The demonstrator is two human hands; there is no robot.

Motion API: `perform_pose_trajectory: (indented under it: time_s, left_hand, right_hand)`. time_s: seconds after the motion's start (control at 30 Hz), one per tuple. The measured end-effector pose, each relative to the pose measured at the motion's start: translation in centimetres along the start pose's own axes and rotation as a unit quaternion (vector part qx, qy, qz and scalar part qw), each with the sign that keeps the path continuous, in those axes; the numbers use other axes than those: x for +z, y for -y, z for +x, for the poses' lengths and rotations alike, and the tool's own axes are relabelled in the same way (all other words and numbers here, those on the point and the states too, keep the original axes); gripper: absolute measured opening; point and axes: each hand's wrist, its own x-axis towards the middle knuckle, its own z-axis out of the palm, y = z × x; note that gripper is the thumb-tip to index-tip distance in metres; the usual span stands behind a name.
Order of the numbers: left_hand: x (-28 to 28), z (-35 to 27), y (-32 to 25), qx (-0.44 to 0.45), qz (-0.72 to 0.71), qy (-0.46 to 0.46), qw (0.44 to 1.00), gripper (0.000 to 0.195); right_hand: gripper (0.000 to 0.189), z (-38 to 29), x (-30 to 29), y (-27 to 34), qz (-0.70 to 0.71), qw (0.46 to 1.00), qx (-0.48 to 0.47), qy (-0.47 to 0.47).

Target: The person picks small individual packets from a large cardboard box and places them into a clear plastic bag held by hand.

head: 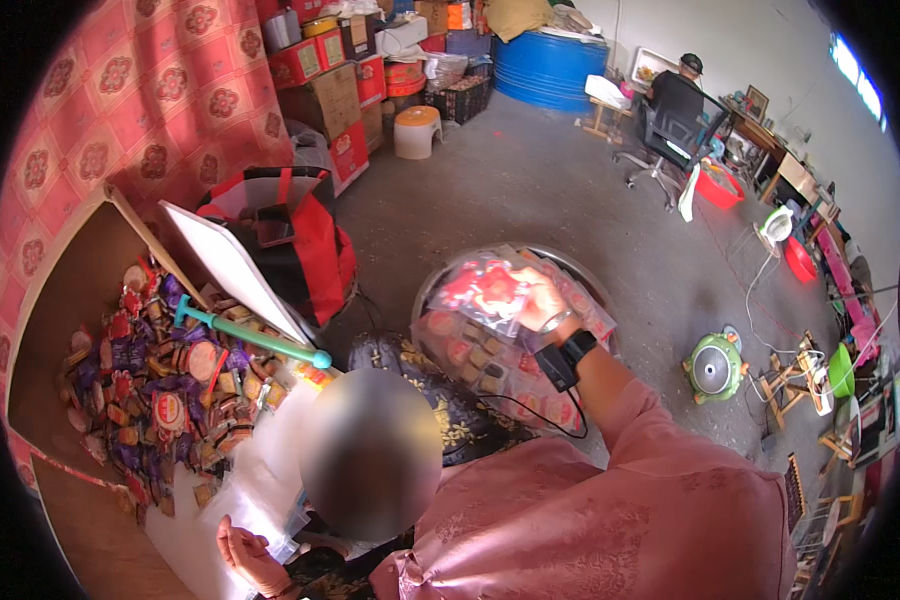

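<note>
My right hand (544,300) grips a clear plastic packet (487,289) with red pieces in it. It is above a round metal basin (418,300) heaped with similar flat, clear packets (525,375). Bright glare blurs the held packet. At the lower left, my left hand (247,559) has loosely curled fingers, with nothing visible in it. Beside it lie clear plastic bags (259,480). Past these, a large open box (60,375) contains a pile of small wrapped pieces (172,375), some purple, some red. A green plastic-handled tool (259,337) lies across the box's right side.
A white board (229,270) leans near a red-and-black bag (322,255). Stacked cartons (337,97), a stool (418,131) and a blue tub (547,71) stand farther back. A person (679,90) sits in an office chair. A green fan (712,367) stands right, among cords.
</note>
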Motion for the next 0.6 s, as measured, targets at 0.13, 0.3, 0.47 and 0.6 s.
perform_pose_trajectory:
  time_s: [0.13,0.3,0.47,0.6]
  left_hand:
    - [1.1,0.2,0.1,-0.007,-0.001,0.007,1.000,0.023]
    - [0.6,1.1,0.7,-0.006,0.022,-0.004,1.000,0.024]
    - [0.5,1.7,1.7,-0.023,0.023,-0.010,0.999,0.026]
    - [-0.5,1.6,1.2,-0.028,0.022,-0.018,0.999,0.029]
  right_hand:
    - [0.026,-3.4,-12.9,3.4,-0.021,0.992,-0.052,-0.117]
    - [0.024,-7.1,-21.4,1.6,-0.015,0.971,-0.059,-0.232]
    - [0.026,-7.0,-22.9,-0.4,-0.032,0.957,-0.026,-0.289]
    - [0.025,-4.4,-20.0,-1.5,-0.058,0.961,-0.045,-0.268]
